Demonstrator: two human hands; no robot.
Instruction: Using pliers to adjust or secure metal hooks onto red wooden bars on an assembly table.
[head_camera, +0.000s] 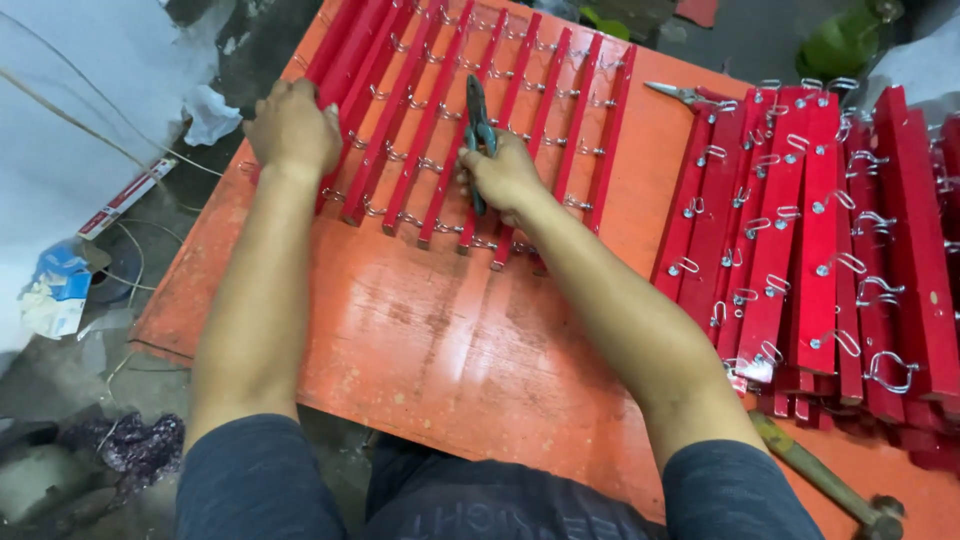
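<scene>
My right hand (505, 178) grips dark pliers (478, 125) with their jaws pointing away from me, over a row of red wooden slats (470, 120) linked by small metal wire hooks. My left hand (293, 125) rests closed on the left end of that same linked row, pressing on the outer slats. The slats lie side by side on an orange board (430, 330).
A stack of loose red slats with wire hooks (810, 240) fills the right side of the board. Scissors or snips (685, 95) lie at the top. A hammer (830, 480) lies at the lower right. Rags, wires and scraps litter the floor on the left.
</scene>
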